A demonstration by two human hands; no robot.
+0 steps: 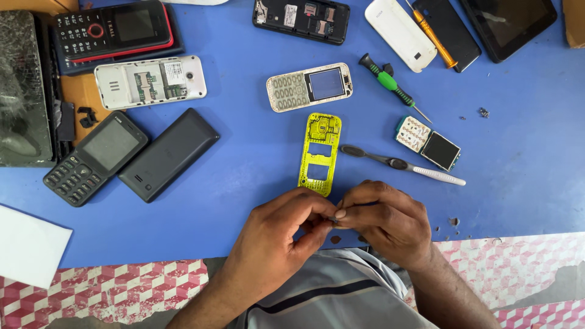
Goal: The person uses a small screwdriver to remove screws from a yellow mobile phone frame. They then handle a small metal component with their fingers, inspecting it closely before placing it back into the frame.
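Both the left hand (280,234) and right hand (384,219) pinch one tiny dark part (333,218) between meeting fingertips, with the yellow plastic phone frame (320,153) lying lengthwise just beyond them

Pinched between the fingertips of left hand (277,234) and right hand (384,222), low in the frame's centre: something too small to identify, mostly hidden by the fingers. Cut off by the top edge: black tablet (509,24) at upper right and red-edged keypad phone (113,27) at upper left. Cropped by the left edge: cracked screen panel (21,91) and white sheet (27,247).
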